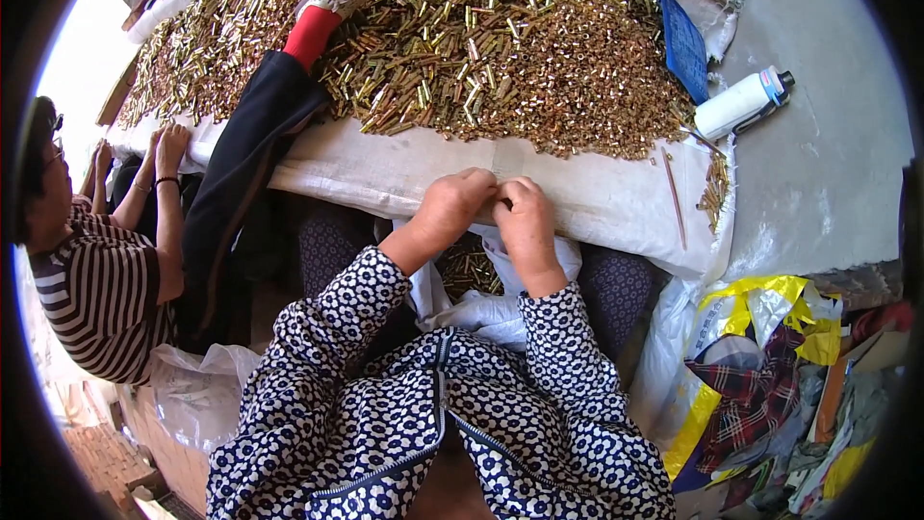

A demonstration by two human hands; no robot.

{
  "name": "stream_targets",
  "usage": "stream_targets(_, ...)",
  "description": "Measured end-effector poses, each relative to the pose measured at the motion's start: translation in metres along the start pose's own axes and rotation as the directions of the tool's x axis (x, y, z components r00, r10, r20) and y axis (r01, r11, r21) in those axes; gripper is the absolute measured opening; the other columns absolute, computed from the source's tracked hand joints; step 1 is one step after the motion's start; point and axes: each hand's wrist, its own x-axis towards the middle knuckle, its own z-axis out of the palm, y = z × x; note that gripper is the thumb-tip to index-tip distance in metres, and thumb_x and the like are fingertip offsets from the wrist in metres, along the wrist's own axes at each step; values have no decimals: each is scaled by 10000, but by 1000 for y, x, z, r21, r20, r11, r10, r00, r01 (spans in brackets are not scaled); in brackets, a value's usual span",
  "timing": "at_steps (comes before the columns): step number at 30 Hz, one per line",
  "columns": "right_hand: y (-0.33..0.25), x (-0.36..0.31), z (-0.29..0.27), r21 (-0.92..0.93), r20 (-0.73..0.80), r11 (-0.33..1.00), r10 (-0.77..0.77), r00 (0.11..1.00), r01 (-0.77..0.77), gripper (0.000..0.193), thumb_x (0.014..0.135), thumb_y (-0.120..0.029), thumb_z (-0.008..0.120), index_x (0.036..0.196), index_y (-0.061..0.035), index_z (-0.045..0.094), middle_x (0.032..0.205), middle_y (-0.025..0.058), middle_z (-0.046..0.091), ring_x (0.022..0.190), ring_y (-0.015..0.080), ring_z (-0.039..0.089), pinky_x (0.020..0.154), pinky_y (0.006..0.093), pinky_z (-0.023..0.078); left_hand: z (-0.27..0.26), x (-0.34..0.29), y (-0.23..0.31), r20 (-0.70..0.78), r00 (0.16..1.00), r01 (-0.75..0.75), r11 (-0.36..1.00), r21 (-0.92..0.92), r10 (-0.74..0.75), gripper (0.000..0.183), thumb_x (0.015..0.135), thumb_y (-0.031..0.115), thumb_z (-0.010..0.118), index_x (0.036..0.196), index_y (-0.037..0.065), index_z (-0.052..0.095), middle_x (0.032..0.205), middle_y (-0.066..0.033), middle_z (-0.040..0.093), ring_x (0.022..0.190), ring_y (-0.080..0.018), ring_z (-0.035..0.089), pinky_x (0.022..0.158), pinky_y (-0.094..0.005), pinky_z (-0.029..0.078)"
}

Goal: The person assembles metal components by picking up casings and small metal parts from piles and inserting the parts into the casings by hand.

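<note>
Doing fine finger work, it seemed, the left hand (456, 202) and right hand (527, 223) met at the counter (346, 171), tubes (452, 48) heaped beyond; how closed each grip was, or on what, I couldn't tell. A steady touch seemed needed next.

Head view, one, fisheye: worn above the jacket (539, 409), facing down and forward; left hand (454, 204) and right hand (525, 221) near, mid-frame; metal pieces (481, 53) farther off, toward top; round field, dark corners.

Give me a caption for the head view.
Left-hand grip and right-hand grip close together by a pale cloth heaped with small brass-coloured pieces.
</note>
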Motion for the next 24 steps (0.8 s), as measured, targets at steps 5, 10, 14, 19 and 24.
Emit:
stream_targets(5,1,4,-10,-229,112,967,-90,990,114,84,644,-1,562,711,-23,517,783,131,556,766,319,531,675,400,445,10,4,-3,-74,993,-87,996,25,88,82,805,94,564,871,50,547,736,-119,584,581,-242,569,498,-317,439)
stream_targets(10,2,0,-9,-305,14,935,-186,982,182,113,668,2,570,766,-37,530,747,118,536,750,297,524,675,398,444,-2,1,-1,21,942,278,747,-604,-334,100,864,148,529,868,49,543,732,-26,588,554,-87,532,459,-212,397)
stream_targets(14,3,-1,-10,-177,-7,976,-131,991,128,103,698,20,566,785,-34,552,806,108,562,731,267,557,633,340,460,-20,2,6,97,868,353,466,-811,-487,133,883,185,512,858,58,540,695,-10,576,509,-52,500,426,-163,370)
stream_targets(19,-6,2,-9,344,67,933,87,994,-105,119,730,36,566,830,-27,576,818,47,573,681,128,561,599,224,445,-26,-2,8,126,851,354,378,-855,-510,154,881,205,516,858,54,534,677,-12,574,499,-58,505,404,-169,354)
stream_targets(24,-10,0,2,723,186,627,231,955,-292,118,762,36,567,861,-26,581,805,-13,570,691,43,516,633,180,430,-23,-6,8,138,852,361,377,-853,-505,168,880,212,519,849,48,537,666,-21,576,489,-64,510,401,-170,354)
